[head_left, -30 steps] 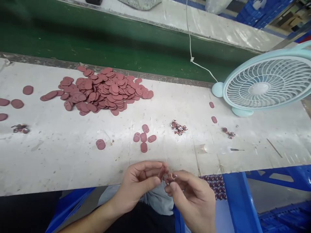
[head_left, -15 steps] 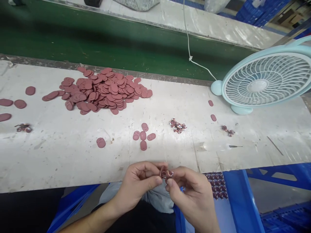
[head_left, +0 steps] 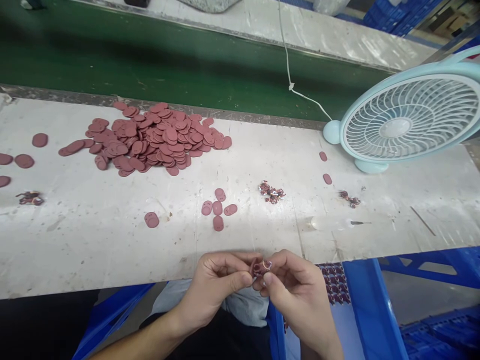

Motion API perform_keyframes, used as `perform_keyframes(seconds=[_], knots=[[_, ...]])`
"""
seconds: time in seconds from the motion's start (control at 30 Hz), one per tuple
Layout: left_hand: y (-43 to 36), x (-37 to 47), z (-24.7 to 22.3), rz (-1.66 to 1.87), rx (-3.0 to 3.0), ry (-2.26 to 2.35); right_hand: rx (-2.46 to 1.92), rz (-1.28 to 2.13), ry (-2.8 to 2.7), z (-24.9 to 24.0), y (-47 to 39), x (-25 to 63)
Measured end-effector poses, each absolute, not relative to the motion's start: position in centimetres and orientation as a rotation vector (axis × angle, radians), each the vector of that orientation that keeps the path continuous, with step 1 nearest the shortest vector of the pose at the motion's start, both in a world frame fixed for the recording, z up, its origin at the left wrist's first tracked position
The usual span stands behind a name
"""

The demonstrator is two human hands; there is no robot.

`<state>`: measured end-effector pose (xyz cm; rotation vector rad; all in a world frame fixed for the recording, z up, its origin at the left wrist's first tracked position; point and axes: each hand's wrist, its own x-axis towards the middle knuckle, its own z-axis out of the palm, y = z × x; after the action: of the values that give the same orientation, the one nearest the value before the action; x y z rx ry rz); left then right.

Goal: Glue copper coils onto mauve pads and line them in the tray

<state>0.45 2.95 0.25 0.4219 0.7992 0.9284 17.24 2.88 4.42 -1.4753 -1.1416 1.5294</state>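
My left hand (head_left: 213,287) pinches a reddish-brown oval disc (head_left: 253,266) on edge between thumb and fingers. Against it, my right hand (head_left: 298,292) grips a small dark red figure (head_left: 262,268) with white and yellowish details. Both hands meet at the front edge of the white table (head_left: 112,250). Beyond them lie several loose oval discs in a cross-like group (head_left: 217,208), with one more disc (head_left: 152,219) to the left. A small cluster of figures (head_left: 271,192) rests to the right of the group. Farther back is a large pile of discs (head_left: 150,140).
A light blue fan (head_left: 397,127) stands at the back right, its white cord (head_left: 288,65) crossing the green belt (head_left: 168,65). A clear bottle with a dark tip (head_left: 330,223) lies at right. Below the edge, a blue crate (head_left: 375,310) holds rows of figures (head_left: 335,283).
The view has shifted slightly, so the table items appear a little farther left. The small figure has turned a little in my right fingers, beside the disc. Both hands keep their grip.
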Motion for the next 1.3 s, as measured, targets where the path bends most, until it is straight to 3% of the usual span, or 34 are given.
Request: perform_keyframes(seconds=[0.3,0.9,1.03,1.17,1.3], knots=[[2.9,0.9,0.2,1.0,0.437,0.854,-1.484,1.279,-1.222,4.1,2.4,16.3],[2.0,1.3,0.7,1.115,0.522,0.83,-1.283,1.298,-1.062,3.4,1.4,15.7],[2.5,-0.2,1.2,1.068,0.9,0.848,-1.272,1.298,-0.924,2.7,-0.4,17.4],[5.4,-3.9,0.8,0.985,1.866,1.217,-1.435,1.083,-0.677,0.2,-4.2,22.5],[7.7,-6.1,-0.1,0.539,2.579,1.334,-1.874,0.691,-0.56,-3.7,-9.6,28.7]])
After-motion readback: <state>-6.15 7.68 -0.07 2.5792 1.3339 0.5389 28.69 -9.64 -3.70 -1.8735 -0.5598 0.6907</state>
